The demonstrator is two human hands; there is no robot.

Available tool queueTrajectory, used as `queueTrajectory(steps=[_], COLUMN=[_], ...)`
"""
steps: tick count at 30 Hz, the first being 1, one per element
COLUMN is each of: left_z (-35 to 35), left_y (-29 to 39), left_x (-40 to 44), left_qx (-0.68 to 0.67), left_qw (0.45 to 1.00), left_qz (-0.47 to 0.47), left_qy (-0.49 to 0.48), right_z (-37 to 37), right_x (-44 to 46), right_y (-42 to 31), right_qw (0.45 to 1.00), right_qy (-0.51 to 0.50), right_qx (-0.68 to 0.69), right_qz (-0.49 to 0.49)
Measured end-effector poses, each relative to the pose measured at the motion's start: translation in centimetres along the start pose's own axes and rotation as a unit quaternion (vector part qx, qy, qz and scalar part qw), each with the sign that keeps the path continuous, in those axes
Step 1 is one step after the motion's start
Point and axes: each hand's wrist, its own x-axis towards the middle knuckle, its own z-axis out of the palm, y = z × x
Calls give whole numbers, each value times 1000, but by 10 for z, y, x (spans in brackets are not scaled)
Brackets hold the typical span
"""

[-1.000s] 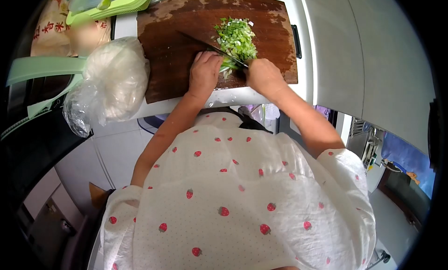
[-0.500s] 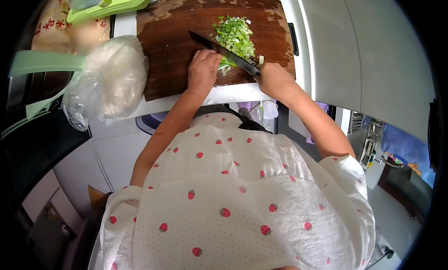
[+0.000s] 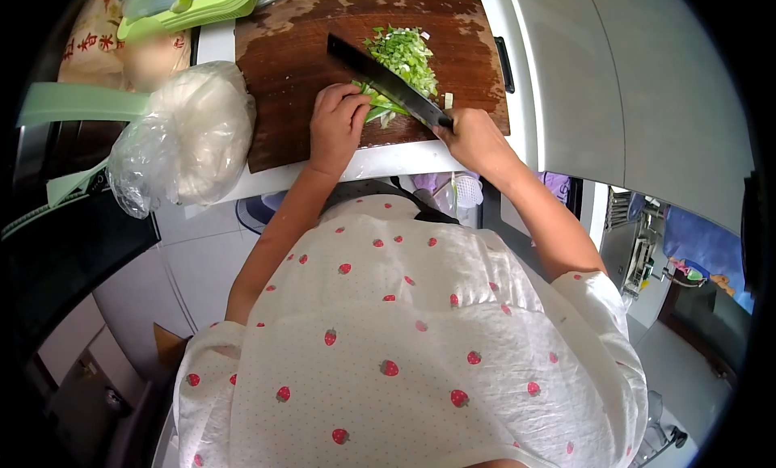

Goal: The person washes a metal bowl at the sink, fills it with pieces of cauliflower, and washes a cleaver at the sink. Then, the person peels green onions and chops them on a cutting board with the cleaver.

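Note:
My right hand (image 3: pixel 477 138) is closed round the handle of a dark-bladed cleaver (image 3: pixel 384 78), its blade slanting up to the left over the wooden cutting board (image 3: pixel 291 56). My left hand (image 3: pixel 337 124) presses curled fingers on a small bunch of green onions (image 3: pixel 381 104), just left of and below the blade. A heap of chopped green onion (image 3: pixel 406 56) lies beyond the blade, against its far side. One pale cut piece (image 3: pixel 449 100) rests apart, near the cleaver's handle.
Left of the board sits a clear plastic bag (image 3: pixel 198 137) with something white inside, beside a pale green handle (image 3: pixel 85 106). A light green basket (image 3: pixel 198 14) stands at the upper left, near a printed sack (image 3: pixel 89 52). A grey cabinet surface (image 3: pixel 638 72) is on the right.
My left hand has drawn back to the left, showing more of the green onions. The cleaver's blade has turned and shows more of its broad side.

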Motion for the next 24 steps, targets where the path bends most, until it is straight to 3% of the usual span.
queueTrajectory(steps=[4,9,20,22,24], left_z=[7,10,-2,-1,3], left_y=[-6,-9,-2,-4,-5], left_x=[-2,-1,-7,-9,-9], left_qx=[0,13,-20,-15,-10], left_qw=[998,998,999,998,998], left_qz=[-23,-16,16,24,17], left_qy=[-63,-58,-30,-51,-56], right_z=[8,17,15,0,4], right_x=[-3,19,24,7,4], right_y=[8,-3,-7,-14,-10], right_qw=[998,993,997,1000,999], right_qy=[3,-33,64,-16,-17], right_qx=[-44,-109,34,-23,-29], right_qz=[-40,-6,-19,8,-7])
